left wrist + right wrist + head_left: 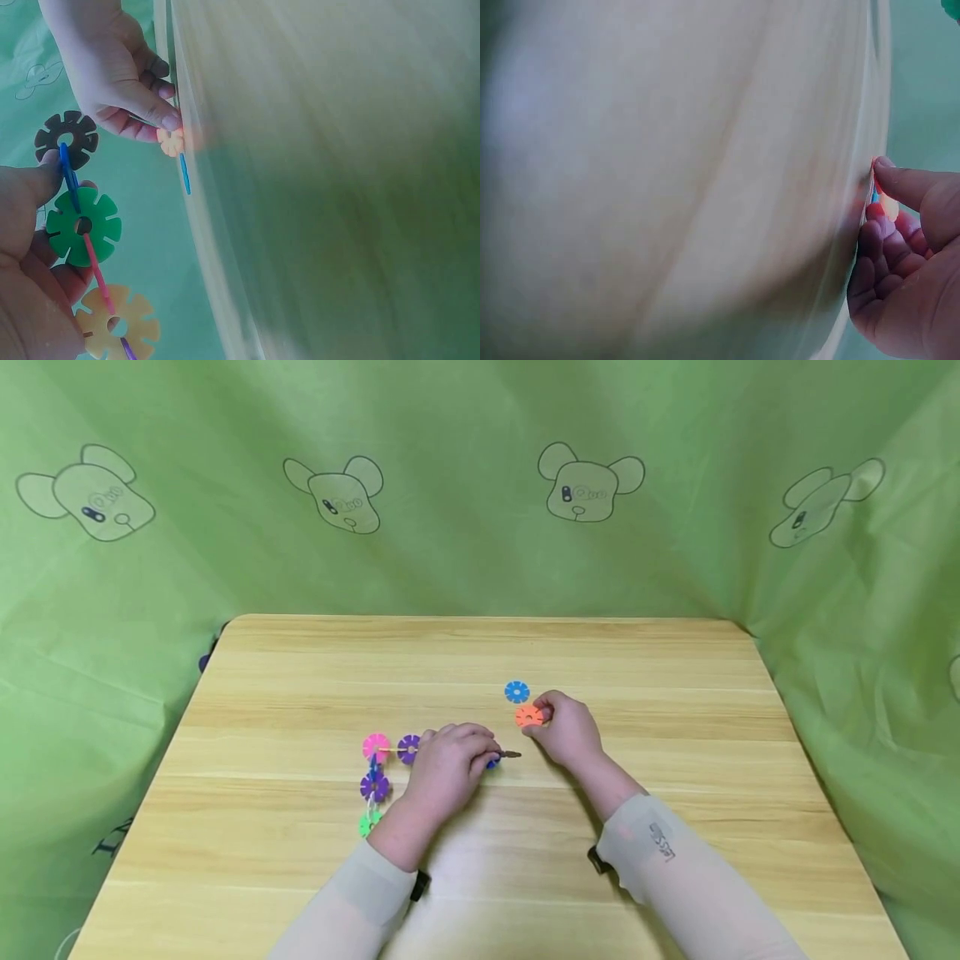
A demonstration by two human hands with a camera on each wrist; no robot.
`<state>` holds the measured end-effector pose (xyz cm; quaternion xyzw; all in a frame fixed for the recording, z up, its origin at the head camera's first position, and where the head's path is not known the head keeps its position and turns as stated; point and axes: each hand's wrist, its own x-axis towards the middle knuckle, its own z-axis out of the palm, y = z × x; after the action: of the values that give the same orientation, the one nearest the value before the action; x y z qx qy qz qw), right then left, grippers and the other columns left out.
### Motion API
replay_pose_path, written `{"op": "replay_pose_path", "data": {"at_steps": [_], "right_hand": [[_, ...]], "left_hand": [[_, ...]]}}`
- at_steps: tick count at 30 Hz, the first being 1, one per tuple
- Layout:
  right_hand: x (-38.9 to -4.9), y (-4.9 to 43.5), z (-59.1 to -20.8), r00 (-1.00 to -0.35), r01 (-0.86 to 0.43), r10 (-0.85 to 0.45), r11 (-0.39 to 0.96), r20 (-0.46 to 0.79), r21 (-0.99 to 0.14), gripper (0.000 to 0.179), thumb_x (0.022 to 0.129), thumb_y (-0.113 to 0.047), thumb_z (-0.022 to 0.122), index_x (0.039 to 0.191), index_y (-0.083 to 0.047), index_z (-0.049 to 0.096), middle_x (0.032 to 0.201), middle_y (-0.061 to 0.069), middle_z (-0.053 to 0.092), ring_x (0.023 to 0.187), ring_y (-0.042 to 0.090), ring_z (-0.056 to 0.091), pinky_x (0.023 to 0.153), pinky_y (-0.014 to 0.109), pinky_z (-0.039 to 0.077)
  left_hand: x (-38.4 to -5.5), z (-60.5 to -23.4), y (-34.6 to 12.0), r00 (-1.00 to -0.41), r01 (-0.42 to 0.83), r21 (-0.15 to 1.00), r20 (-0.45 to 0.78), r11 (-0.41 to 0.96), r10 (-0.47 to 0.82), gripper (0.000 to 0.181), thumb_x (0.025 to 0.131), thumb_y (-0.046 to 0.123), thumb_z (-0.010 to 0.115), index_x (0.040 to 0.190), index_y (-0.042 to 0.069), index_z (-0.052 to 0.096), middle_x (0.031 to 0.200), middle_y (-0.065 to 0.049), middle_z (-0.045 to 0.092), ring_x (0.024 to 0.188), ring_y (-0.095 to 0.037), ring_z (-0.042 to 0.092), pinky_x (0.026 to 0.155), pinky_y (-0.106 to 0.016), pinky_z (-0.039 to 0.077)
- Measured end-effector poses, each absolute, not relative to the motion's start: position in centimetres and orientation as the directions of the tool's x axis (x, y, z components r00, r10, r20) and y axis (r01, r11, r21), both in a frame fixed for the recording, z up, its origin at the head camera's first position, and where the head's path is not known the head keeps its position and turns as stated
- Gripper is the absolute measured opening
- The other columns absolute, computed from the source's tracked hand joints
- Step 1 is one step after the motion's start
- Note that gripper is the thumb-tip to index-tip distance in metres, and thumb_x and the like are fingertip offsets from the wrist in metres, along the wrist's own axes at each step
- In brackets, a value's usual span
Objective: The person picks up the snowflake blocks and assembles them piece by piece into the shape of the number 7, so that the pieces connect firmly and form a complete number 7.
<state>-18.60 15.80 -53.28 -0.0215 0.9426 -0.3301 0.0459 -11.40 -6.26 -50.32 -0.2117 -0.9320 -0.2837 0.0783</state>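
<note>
My left hand (448, 768) holds a chain of slotted plastic snowflake discs above the table. In the left wrist view, its thumb lies near the joint of the brown disc (48, 142) and an edge-on blue disc (70, 180). Fingers pass behind the green disc (66, 238), with a yellow disc (142, 330) lower down. My right hand (573, 731) pinches an orange disc (525, 717) by its edge, apart from the chain. Just beyond it a loose blue disc (510, 692) lies on the table. The right wrist view mostly hides the orange disc behind fingers.
Other parts of the chain show left of my left hand: a pink disc (369, 743), purple discs (366, 788) and a light-green disc (365, 827). The wooden table (675, 693) is bordered by a green curtain (465, 527) behind and on both sides.
</note>
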Motion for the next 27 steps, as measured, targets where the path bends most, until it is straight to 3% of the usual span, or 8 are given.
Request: {"op": "replay_pose_path", "data": {"at_steps": [8, 22, 27], "right_hand": [[-18.3, 16.4, -53.4, -0.997, 0.01, -0.047, 0.696, -0.059, -0.718, 0.022, 0.096, -0.01, 0.079, 0.114, 0.001, 0.072, 0.091, 0.008, 0.07, 0.085, 0.024, 0.065, 0.081, 0.04, 0.055], [-16.7, 17.0, -50.7, -0.997, 0.03, -0.049, 0.545, -0.067, -0.838, 0.026, 0.098, -0.011, 0.076, 0.119, 0.003, 0.075, 0.093, 0.011, 0.071, 0.084, 0.022, 0.064, 0.072, 0.025, 0.054], [-16.0, 17.3, -50.0, -0.993, 0.048, -0.077, 0.455, -0.093, -0.889, 0.028, 0.097, -0.009, 0.076, 0.122, 0.005, 0.074, 0.088, 0.011, 0.071, 0.075, 0.018, 0.062, 0.063, 0.022, 0.051]], "left_hand": [[-11.5, -50.4, -6.3, -0.898, 0.437, 0.498, 0.289, 0.749, 0.332, 0.009, 0.099, 0.027, 0.076, 0.104, 0.022, 0.082, 0.121, 0.003, 0.076, 0.111, -0.02, 0.071, 0.091, -0.045, 0.05], [-11.8, -50.3, -6.4, -0.914, 0.404, 0.521, 0.273, 0.752, 0.301, 0.01, 0.1, 0.026, 0.074, 0.106, 0.021, 0.081, 0.121, 0.003, 0.076, 0.111, -0.022, 0.071, 0.093, -0.047, 0.05], [-11.9, -50.4, -6.4, -0.915, 0.397, 0.514, 0.281, 0.761, 0.288, 0.01, 0.101, 0.027, 0.074, 0.106, 0.022, 0.081, 0.121, 0.003, 0.076, 0.11, -0.022, 0.071, 0.094, -0.048, 0.05]]}}
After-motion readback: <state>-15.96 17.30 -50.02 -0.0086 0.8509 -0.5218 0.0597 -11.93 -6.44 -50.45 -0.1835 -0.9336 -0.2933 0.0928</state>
